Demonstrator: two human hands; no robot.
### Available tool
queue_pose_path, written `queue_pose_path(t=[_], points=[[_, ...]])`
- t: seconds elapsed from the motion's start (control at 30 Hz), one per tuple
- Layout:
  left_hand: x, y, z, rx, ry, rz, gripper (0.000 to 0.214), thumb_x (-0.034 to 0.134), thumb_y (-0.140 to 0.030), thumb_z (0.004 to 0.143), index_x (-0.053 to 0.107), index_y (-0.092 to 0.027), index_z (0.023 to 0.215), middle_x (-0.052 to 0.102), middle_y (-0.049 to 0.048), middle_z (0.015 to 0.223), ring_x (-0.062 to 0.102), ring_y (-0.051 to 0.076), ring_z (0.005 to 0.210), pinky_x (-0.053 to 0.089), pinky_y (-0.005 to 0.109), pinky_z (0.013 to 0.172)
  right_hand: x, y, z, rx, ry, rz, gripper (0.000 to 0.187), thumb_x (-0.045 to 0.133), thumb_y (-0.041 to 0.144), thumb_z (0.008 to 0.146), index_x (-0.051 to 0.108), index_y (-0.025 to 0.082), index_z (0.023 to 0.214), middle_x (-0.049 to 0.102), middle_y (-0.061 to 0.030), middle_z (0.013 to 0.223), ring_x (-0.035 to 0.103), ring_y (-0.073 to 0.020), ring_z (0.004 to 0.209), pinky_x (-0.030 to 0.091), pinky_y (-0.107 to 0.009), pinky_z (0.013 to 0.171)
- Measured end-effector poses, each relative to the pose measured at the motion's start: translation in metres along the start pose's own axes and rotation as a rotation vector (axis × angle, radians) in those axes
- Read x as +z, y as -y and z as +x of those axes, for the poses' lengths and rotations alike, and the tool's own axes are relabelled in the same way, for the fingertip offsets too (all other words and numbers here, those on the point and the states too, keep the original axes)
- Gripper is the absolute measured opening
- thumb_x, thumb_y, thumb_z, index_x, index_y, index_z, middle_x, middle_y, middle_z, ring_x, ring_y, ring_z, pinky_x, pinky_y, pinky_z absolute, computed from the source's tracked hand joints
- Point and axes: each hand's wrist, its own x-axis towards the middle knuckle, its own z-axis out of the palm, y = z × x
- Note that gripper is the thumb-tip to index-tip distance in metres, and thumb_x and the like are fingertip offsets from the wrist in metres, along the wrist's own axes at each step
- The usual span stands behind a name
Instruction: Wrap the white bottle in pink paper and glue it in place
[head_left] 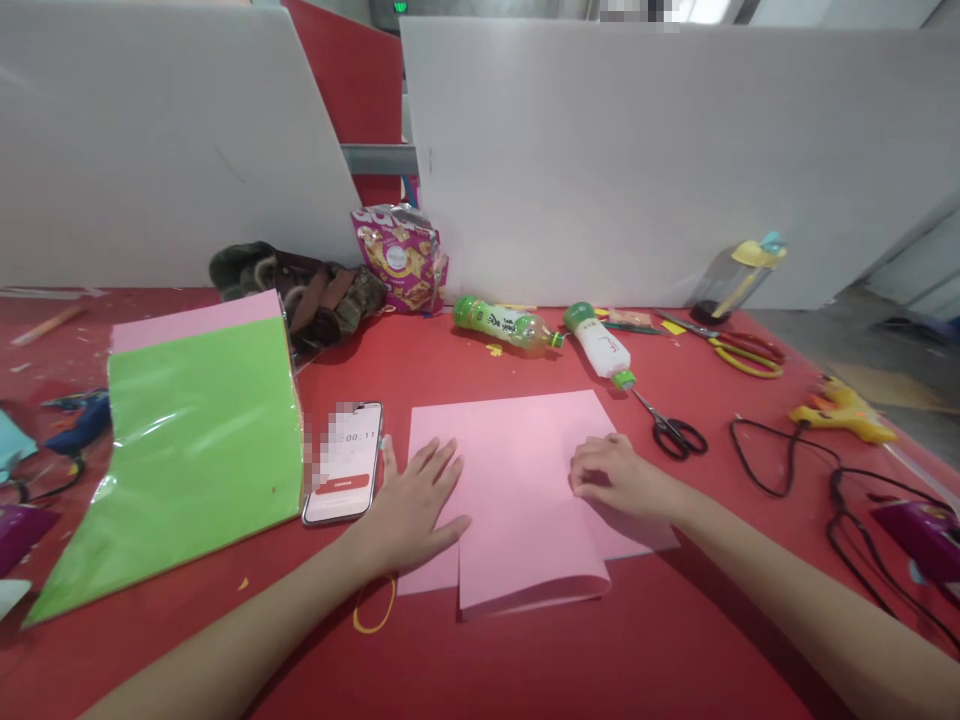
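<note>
Two layers of pink paper [517, 500] lie on the red table; the upper one is bent over, with a rounded fold along its right side near the front. My left hand [420, 510] rests with fingers spread on the left part of the paper. At the paper's right side is my right hand [611, 475], its fingers curled near the upper layer's edge; whether they pinch anything is hidden. A phone [345, 465] showing a timer lies just left of my left hand. Black-handled scissors [675, 436] lie beyond my right hand.
A plastic-wrapped green paper pack [206, 430] lies left. Toward the back are a snack bag [401, 258], a green bottle [502, 328], a white bottle [602, 345] and large scissors [742, 350]. A yellow glue gun [844, 415] with black cable lies right. White panels [637, 160] stand behind.
</note>
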Motion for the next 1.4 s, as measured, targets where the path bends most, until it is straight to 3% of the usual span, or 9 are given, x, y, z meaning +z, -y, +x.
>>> queue_pose_path(t=[0.4,0.8,0.87,0.93,1.0,1.07,1.17,1.27,1.4], points=[[0.004,0.0,-0.002,0.041,0.047,0.016,0.092,0.036,-0.07,0.065,0.021,-0.011,0.134,0.01,0.0169,0.141,0.008,0.037,0.128,-0.009,0.064,0.093,0.016,0.026,-0.055,-0.111,0.068,0.035,0.02,0.042,0.019,0.083,0.055,0.019,0.067,0.058,0.0009,0.07,0.049,-0.011,0.074,0.022,-0.033,0.081],[0.005,-0.006,-0.005,0.032,0.065,0.006,0.101,0.036,-0.073,0.061,0.016,-0.008,0.135,0.002,0.0184,0.141,0.0,0.038,0.128,-0.013,0.063,0.092,0.009,0.044,-0.067,-0.229,0.264,0.023,0.01,0.052,0.017,0.076,0.055,0.018,0.067,0.056,0.0014,0.068,0.047,-0.0126,0.075,0.024,-0.037,0.087],[0.006,-0.005,-0.005,0.031,0.066,-0.009,0.101,0.036,-0.073,0.061,0.014,-0.008,0.135,0.001,0.0178,0.141,-0.001,0.038,0.128,-0.012,0.063,0.092,0.008,0.04,-0.067,-0.211,0.236,0.035,0.009,0.057,0.027,0.073,0.056,0.018,0.077,0.057,-0.002,0.08,0.048,-0.0151,0.082,0.028,-0.038,0.088],[0.006,-0.004,-0.005,0.037,0.064,-0.025,0.1,0.035,-0.073,0.063,0.013,-0.008,0.135,0.0,0.0162,0.142,-0.002,0.038,0.128,-0.012,0.063,0.092,0.008,0.034,-0.065,-0.205,0.176,0.007,0.033,0.061,0.04,0.067,0.056,0.018,0.091,0.055,-0.0084,0.101,0.046,-0.0205,0.097,0.028,-0.041,0.091],[0.005,-0.004,-0.005,0.05,0.061,-0.039,0.096,0.033,-0.071,0.065,0.014,-0.009,0.135,0.001,0.0139,0.142,-0.003,0.038,0.128,-0.011,0.064,0.092,0.012,0.027,-0.062,-0.259,0.122,-0.074,0.048,0.059,0.047,0.066,0.052,0.018,0.104,0.048,-0.0126,0.119,0.037,-0.0256,0.114,0.023,-0.047,0.096],[0.004,-0.004,-0.005,0.063,0.062,-0.048,0.089,0.03,-0.068,0.07,0.014,-0.009,0.135,0.003,0.0124,0.142,-0.002,0.037,0.128,-0.01,0.065,0.091,0.018,0.023,-0.06,-0.358,0.073,-0.181,0.05,0.055,0.047,0.07,0.05,0.018,0.111,0.047,-0.0132,0.124,0.033,-0.0267,0.119,0.02,-0.05,0.098],[0.002,-0.005,-0.005,0.068,0.065,-0.054,0.079,0.027,-0.061,0.077,0.015,-0.009,0.135,0.008,0.0129,0.142,0.003,0.035,0.129,-0.009,0.066,0.091,0.027,0.024,-0.058,-0.509,-0.082,-0.327,0.034,0.048,0.032,0.077,0.054,0.014,0.106,0.058,-0.0128,0.11,0.045,-0.0244,0.111,0.029,-0.047,0.095],[0.0,-0.006,-0.004,0.047,0.064,-0.057,0.069,0.025,-0.054,0.081,0.019,-0.009,0.134,0.01,0.0128,0.142,0.005,0.034,0.129,-0.006,0.066,0.092,0.031,0.028,-0.057,-0.694,-0.272,-0.446,0.024,0.038,0.011,0.08,0.059,0.01,0.092,0.065,-0.0125,0.09,0.057,-0.0198,0.093,0.043,-0.036,0.082],[-0.001,-0.006,-0.005,0.031,0.054,-0.072,0.064,0.023,-0.05,0.084,0.021,-0.01,0.133,0.012,0.0117,0.142,0.006,0.033,0.13,-0.003,0.066,0.093,0.025,0.026,-0.053,-0.769,-0.269,-0.483,0.028,0.031,0.01,0.085,0.058,0.012,0.079,0.066,-0.0106,0.077,0.059,-0.0165,0.078,0.046,-0.029,0.065]])
